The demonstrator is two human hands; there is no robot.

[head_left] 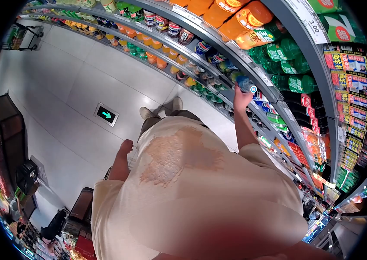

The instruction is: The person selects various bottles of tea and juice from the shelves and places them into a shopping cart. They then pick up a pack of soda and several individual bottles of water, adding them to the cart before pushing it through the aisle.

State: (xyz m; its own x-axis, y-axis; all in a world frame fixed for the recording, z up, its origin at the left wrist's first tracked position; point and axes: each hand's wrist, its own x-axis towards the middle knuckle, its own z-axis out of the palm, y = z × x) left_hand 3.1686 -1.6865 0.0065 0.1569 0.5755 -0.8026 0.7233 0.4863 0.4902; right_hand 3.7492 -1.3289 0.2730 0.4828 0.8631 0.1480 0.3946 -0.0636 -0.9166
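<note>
Gripping a blue-coloured bottle (245,83) in the right hand (243,99) beside supermarket drink shelves (321,57).

Seen from above, the person's right arm reaches toward the shelves, its fingers closed around the bottle, which is at the front of a shelf; whether it touches the shelf is hard to tell. Near it are orange drink bottles (246,21) and green bottles (294,51). The left hand (127,146) hangs low, fingers curled, above the pale tiled floor (68,93). A lit green arrow sign (106,114) is set in the floor near the person's light shoes (175,105).
</note>
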